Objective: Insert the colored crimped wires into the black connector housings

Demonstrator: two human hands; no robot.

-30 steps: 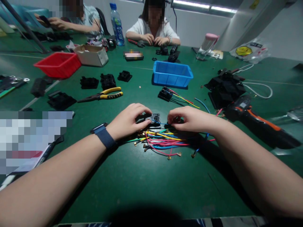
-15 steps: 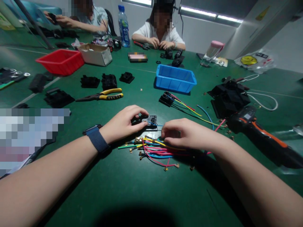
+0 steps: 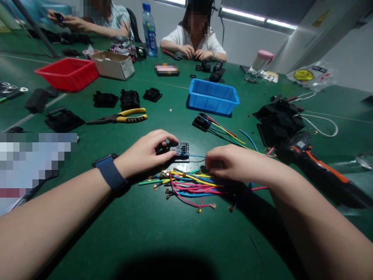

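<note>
My left hand [image 3: 151,151] is closed on the left side of a small black plastic housing [image 3: 184,148] that lies on the table. A thin blue wire [image 3: 196,156] runs from the housing to my right hand [image 3: 230,161]. The right fingers are curled together around the wire's far part, and its end is hidden there. Just below both hands lies a loose bundle of red, yellow, blue and green wires [image 3: 195,186] with brass terminals on their ends.
Beyond my hands lie pliers [image 3: 125,116], a wired black housing [image 3: 202,121] and a blue bin [image 3: 214,99]. A red bin [image 3: 68,74] stands at the far left. On the right are a black-and-orange power tool [image 3: 320,167] and stacked black parts [image 3: 278,118]. Two people sit opposite.
My right hand has moved slightly right, away from the housing, and more blue wire shows between them. My left hand keeps its hold. The whole view has shifted a little.
</note>
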